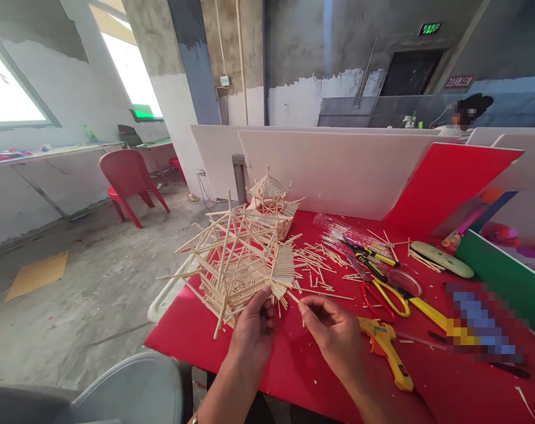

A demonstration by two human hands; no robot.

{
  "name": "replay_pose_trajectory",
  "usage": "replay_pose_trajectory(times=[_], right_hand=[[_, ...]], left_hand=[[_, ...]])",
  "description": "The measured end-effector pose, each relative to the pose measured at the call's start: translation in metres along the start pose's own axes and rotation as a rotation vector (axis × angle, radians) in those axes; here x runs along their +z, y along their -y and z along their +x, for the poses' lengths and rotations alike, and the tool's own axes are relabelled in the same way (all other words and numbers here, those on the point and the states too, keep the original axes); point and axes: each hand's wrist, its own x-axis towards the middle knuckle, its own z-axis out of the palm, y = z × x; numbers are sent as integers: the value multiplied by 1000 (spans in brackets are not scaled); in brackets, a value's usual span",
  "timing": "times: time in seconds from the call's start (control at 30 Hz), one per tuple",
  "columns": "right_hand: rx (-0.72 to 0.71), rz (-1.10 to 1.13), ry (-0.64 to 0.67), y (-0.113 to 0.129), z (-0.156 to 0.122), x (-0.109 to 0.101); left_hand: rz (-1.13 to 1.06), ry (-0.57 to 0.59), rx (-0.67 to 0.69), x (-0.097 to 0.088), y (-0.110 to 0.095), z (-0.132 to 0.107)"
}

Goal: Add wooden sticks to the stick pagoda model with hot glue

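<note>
In front of me stands a pavilion model (245, 265) built of thin wooden sticks, with an open roof frame and one slatted panel (283, 263) on its right side. My left hand (255, 324) is closed at the model's near corner, its thumb against the lower edge of that panel. Between the thumb and fingers of my right hand (331, 330) is a thin wooden stick (294, 298), its far end reaching the panel's lower edge. Whether the two touch I cannot tell. A smaller finished-looking stick pavilion (268, 194) is behind the model.
On the red table (302, 359) lie loose stick pieces (315, 259), black-and-yellow pliers (373, 262), yellow-handled scissors (391, 297) and a yellow glue gun (388, 347) close to my right hand. White boards (329, 171) line the back. A red chair (130, 176) stands left.
</note>
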Motion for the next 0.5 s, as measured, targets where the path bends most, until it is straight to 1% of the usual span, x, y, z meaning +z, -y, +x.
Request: replay_pose_trajectory(times=[0.1,0.5], right_hand=[[6,5,-2,1,0,0],[-2,-6,10,1,0,0]], left_hand=[[24,-18,-10,1,-1,0],[57,-29,-24,-1,0,-1]])
